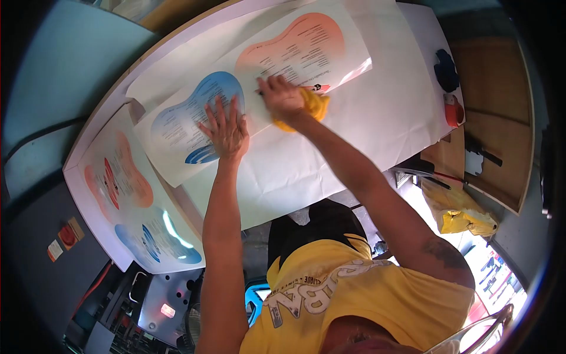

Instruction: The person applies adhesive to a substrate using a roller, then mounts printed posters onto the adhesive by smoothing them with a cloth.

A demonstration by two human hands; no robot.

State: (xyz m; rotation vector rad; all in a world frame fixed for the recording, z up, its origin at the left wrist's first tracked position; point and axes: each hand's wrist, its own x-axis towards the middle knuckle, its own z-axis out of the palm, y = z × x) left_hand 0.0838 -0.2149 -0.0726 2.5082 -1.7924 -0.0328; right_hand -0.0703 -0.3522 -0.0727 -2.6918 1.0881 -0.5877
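Observation:
A long printed sheet [253, 112] lies across the white-covered table, with a blue rounded shape [221, 85] at its left and an orange one [318, 41] at its right, both with small text. My left hand [227, 133] rests flat on the blue print, fingers spread, holding nothing. On the sheet's lower edge, between the two prints, my right hand [283, 100] is slightly blurred over a yellow cloth [315, 105]. The cloth bunches out beside and below the palm; the fingers extend past it, and how they grip it is partly hidden.
Another printed sheet [121, 177] hangs over the table's left end. A dark blue bundle [446, 71] and a red roll [453, 110] sit at the right edge. A yellow bag [466, 219] lies lower right, beside a wooden board [495, 124].

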